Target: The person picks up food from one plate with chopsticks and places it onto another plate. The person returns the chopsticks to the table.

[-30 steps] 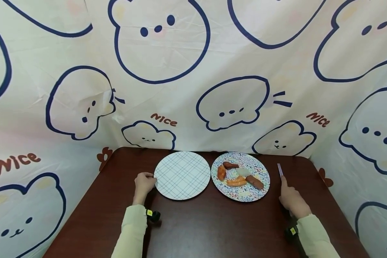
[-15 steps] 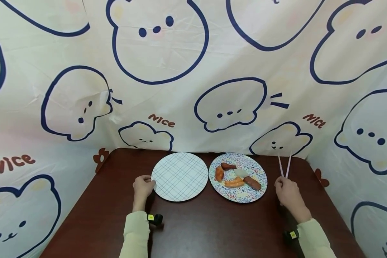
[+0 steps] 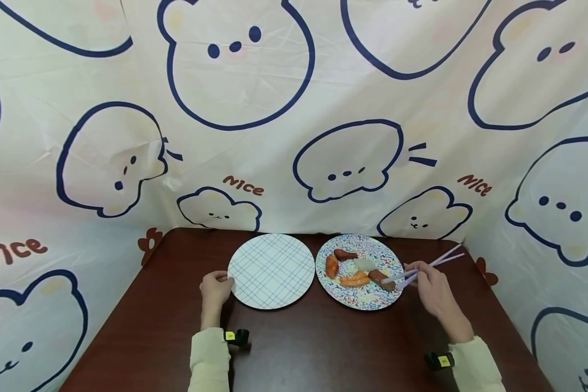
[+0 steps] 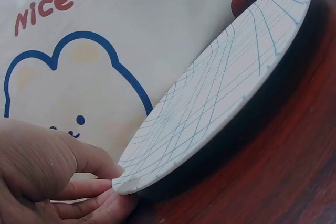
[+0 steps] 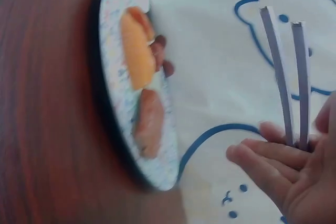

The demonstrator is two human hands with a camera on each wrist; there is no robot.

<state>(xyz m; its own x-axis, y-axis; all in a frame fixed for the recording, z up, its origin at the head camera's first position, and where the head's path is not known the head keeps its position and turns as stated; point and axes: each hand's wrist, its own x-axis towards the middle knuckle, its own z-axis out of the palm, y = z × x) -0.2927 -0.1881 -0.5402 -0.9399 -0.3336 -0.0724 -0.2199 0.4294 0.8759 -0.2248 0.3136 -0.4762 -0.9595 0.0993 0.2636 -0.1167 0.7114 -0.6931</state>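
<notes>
My left hand (image 3: 215, 291) pinches the left rim of a white plate with thin blue checked lines (image 3: 271, 272); the left wrist view shows the thumb (image 4: 100, 158) on top and fingers below. My right hand (image 3: 434, 288) holds a pair of pale lilac chopsticks (image 5: 303, 77), close to the right rim of a multicoloured speckled plate (image 3: 367, 303). In the head view, the chopsticks' left ends lie over that plate near a brown piece of food (image 3: 379, 279); whether they touch it cannot be told. Also there are a drumstick-like piece (image 3: 345, 254), orange pieces (image 3: 354, 280) and a whitish piece (image 3: 365, 265).
Both plates stand side by side near the back of a dark brown table (image 3: 294, 348). A white curtain with bear drawings (image 3: 274, 163) hangs behind and at the sides. Each wrist wears a small black camera (image 3: 438, 360).
My right hand has turned the chopsticks from pointing away to lying sideways and brought them left over the speckled plate. My left hand stays at the checked plate's rim.
</notes>
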